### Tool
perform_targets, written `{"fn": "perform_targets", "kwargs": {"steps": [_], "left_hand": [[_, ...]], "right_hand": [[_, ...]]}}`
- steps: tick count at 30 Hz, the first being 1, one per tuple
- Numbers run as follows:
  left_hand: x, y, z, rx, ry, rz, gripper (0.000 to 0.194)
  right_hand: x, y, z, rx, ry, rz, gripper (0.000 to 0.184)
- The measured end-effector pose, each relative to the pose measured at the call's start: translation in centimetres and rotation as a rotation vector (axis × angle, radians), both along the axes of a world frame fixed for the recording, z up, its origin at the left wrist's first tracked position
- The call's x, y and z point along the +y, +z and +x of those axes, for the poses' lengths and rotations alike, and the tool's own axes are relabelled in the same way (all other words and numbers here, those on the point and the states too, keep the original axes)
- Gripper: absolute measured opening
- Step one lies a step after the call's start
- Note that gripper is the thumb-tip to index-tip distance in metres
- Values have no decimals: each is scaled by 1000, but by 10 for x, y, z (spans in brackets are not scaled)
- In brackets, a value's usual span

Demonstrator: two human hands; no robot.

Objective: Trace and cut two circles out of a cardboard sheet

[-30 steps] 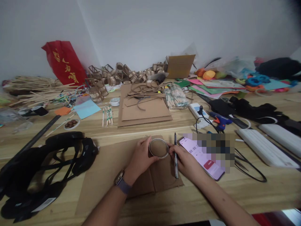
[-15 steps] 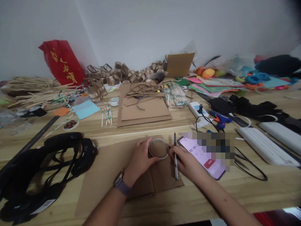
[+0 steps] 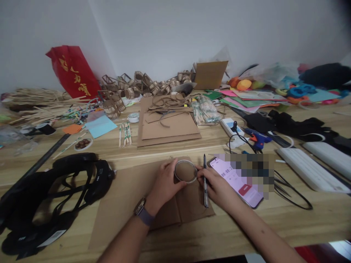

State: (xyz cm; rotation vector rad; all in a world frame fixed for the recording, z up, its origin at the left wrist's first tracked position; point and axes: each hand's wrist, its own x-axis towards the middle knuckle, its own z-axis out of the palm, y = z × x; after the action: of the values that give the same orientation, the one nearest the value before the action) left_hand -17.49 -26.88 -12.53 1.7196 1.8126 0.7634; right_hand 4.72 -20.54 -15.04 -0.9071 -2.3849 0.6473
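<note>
A thin greyish ring (image 3: 196,176) lies or is held just over a brown cardboard sheet (image 3: 123,197); cardboard shows through its middle. My left hand (image 3: 168,183) grips the ring's left side, thumb at the near rim and fingers at the far left. A black pen with a clear barrel (image 3: 205,186) is in my right hand (image 3: 215,182), its fingers closed round it. The right fingertips are at the ring's right edge; whether they touch it I cannot tell. The pen stands nearly lengthwise away from me, its dark end pointing to the back.
A phone (image 3: 233,179) showing a timer lies right of my right hand. Black headgear with straps (image 3: 95,182) is at the left. Behind are stacked cardboard (image 3: 170,131), a blue glue gun (image 3: 257,138), a power strip (image 3: 231,128) and small woven baskets (image 3: 131,93).
Both hands, the ring and the pen keep nearly the same pose. Only a very small shift of the whole view shows.
</note>
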Motion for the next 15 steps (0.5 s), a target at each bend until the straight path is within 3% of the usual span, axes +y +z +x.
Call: {"fn": "perform_targets", "kwargs": {"steps": [15], "left_hand": [[0, -3, 9, 51, 37, 41, 82]], "right_hand": [[1, -3, 0, 49, -11, -24, 21]]}}
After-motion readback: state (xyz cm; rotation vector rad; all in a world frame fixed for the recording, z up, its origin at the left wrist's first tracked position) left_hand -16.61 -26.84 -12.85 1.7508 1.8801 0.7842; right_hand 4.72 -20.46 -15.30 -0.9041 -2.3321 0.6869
